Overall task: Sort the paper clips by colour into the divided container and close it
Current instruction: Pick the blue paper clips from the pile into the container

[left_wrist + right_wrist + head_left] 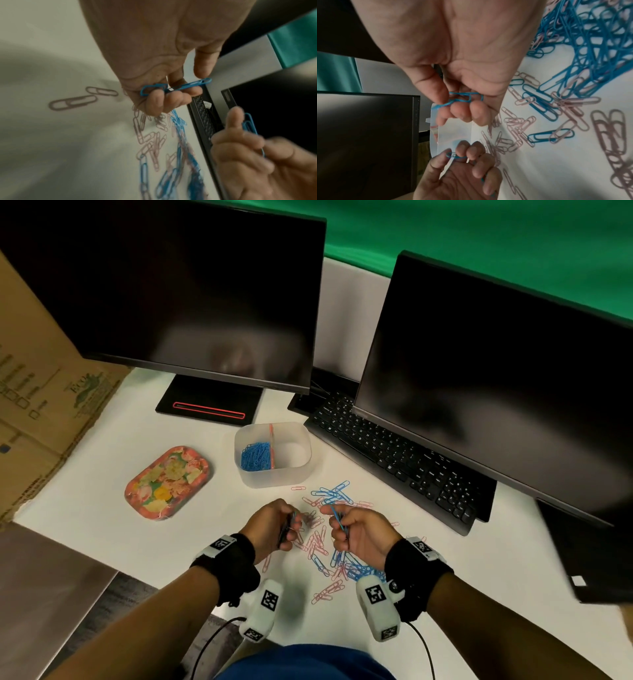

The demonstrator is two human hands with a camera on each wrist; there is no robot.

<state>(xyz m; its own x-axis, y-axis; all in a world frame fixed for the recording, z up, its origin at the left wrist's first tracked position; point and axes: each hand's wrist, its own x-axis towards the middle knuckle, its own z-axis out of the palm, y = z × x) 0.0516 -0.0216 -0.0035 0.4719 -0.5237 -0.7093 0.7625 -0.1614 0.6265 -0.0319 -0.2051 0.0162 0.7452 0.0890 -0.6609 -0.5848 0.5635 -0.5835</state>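
Observation:
Blue and pink paper clips [327, 537] lie scattered on the white desk [479, 570]. My left hand [274, 525] hovers just above them, fingers curled around blue paper clips [175, 86]. Beside it, my right hand [356, 534] pinches more blue clips [462, 98] between thumb and fingers. The translucent divided container [273, 453] stands behind the pile, open. Its left compartment holds blue clips [255, 457]; the right one looks empty. A floral lid [168, 481] lies to the container's left.
Two dark monitors [171, 289] [496, 385] and a black keyboard [397, 458] stand behind and to the right. A cardboard box [37, 392] leans at the left. The desk's front-left edge [113, 566] is close to my left forearm.

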